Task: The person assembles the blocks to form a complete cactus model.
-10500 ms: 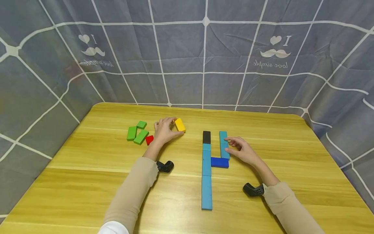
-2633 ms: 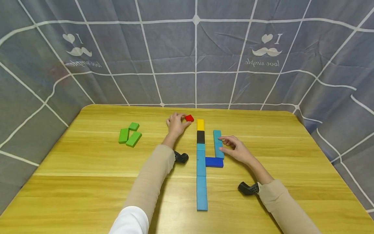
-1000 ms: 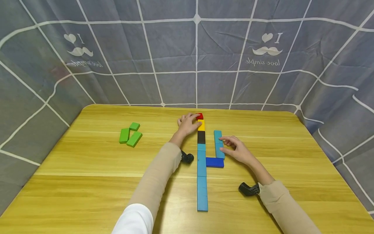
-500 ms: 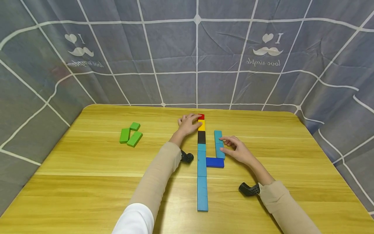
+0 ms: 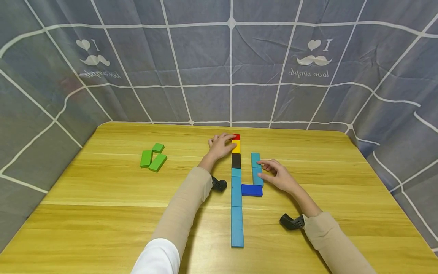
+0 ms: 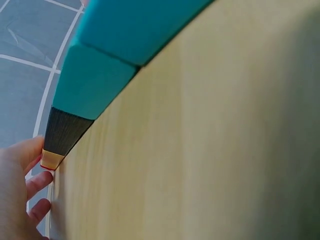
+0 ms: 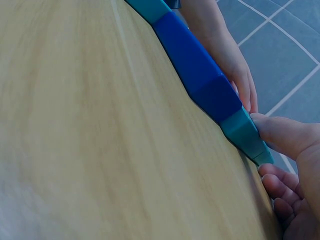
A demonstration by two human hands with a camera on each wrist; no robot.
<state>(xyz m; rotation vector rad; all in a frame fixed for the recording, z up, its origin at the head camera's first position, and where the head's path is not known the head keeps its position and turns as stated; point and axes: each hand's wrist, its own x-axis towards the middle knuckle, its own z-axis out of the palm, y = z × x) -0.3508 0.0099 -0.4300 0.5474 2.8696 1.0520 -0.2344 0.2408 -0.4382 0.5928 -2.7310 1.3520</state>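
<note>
My left hand (image 5: 220,146) reaches to the far end of a straight row of toy blocks. Its forefinger lies on the small red block (image 5: 237,137) and its thumb on the yellow block (image 5: 237,149). Nearer along that row come a black block (image 5: 236,160) and several light-blue blocks (image 5: 237,224). A dark-blue block (image 5: 251,190) juts right from the row. From its right end, two light-blue blocks (image 5: 255,160) run away from me. My right hand (image 5: 278,176) touches their right side with thumb and forefinger, its other fingers loosely bent in the right wrist view.
Three green blocks (image 5: 157,163) lie loosely together at the left of the wooden table (image 5: 102,220). A grey curtain (image 5: 205,76) with white lines hangs behind the table's far edge. A black wrist device (image 5: 291,222) is by each cuff.
The yellow block, then the red block, moved from the left onto the row's far end with my left hand. Over the last second the red block slid slightly right into line. My right hand stayed put.
</note>
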